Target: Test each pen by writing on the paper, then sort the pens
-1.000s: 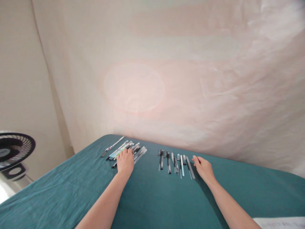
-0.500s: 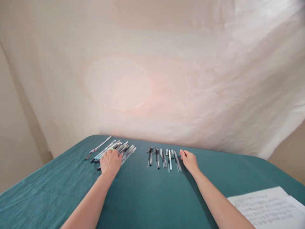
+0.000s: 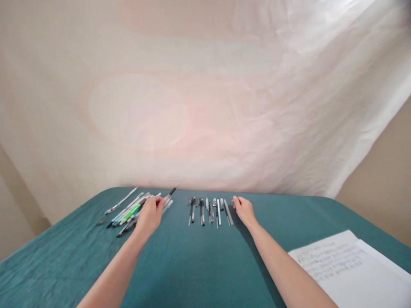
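Observation:
My left hand (image 3: 152,213) is closed around a pen (image 3: 172,191) with a dark grip, its bare metal tip pointing up and to the right. Under and beside that hand lies a loose pile of pens (image 3: 123,209), a bright green one (image 3: 130,213) among them. My right hand (image 3: 243,210) rests with curled fingers just right of a row of laid-out pen parts (image 3: 202,212). Barrels, caps and thin refills make up this row. What the right fingers hold, if anything, is hidden.
A dark green cloth (image 3: 192,265) covers the table. Sheets of paper with handwriting (image 3: 340,265) lie at the right front, beside my right forearm. Behind the table's far edge hangs a pale, wrinkled sheet (image 3: 205,107).
My left hand has lifted a pen from the pile, uncovering the green pen. The right hand stays beside the row. The whole view has shifted slightly.

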Demonstrator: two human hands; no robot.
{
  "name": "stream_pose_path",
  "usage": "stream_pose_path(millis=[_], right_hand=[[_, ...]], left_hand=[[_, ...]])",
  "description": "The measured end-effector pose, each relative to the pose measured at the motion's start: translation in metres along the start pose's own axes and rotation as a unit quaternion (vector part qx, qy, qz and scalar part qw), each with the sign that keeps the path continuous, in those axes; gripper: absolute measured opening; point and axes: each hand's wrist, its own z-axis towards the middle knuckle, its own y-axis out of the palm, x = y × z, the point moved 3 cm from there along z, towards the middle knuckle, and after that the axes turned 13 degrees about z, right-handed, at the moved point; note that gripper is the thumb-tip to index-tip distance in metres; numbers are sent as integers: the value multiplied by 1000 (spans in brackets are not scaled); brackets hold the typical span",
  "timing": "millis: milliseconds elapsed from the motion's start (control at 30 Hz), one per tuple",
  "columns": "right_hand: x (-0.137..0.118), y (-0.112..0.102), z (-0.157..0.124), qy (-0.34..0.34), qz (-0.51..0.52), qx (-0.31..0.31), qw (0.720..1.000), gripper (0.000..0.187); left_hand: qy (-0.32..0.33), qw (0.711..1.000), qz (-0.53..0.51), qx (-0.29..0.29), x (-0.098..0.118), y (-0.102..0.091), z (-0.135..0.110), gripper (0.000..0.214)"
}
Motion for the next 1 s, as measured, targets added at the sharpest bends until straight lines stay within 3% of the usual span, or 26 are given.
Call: stream_pose_path(millis=[67,100,167,233,333,500,600,700,833,1000], right_hand=[[0,-1,1,7,28,5,1000,43],[0,-1,2,12,43,7,999,43],[-2,-1,4,26,76,11,997,41],[-7,-1,5,47,112,12,993,38],[-17,-1,2,90,174,-5,981,32],[-34,-2,-30,169,280,-48,944,33],[-39,-2,-53,210,355,-56,909,43],[-41,-2,-68,212,446,-63,867,38],[-38,-4,-72,169,457,-75,870,29],[-27,-6,-70,194,474,-79,855,25]], left_hand=[[-3,985,-165,-57,27,2,-10,36],[-13,960,-261,-96,42,6,-18,36],[-44,880,-437,-184,72,20,-38,33],[-101,780,-560,-261,98,38,-58,29],[-193,679,-635,-314,125,62,-80,23],[-240,597,-692,-328,149,81,-94,12],[-255,576,-693,-350,157,88,-106,13],[-244,586,-679,-368,160,94,-117,14],[-205,608,-667,-379,159,98,-121,19],[-151,637,-641,-401,160,97,-118,28]])
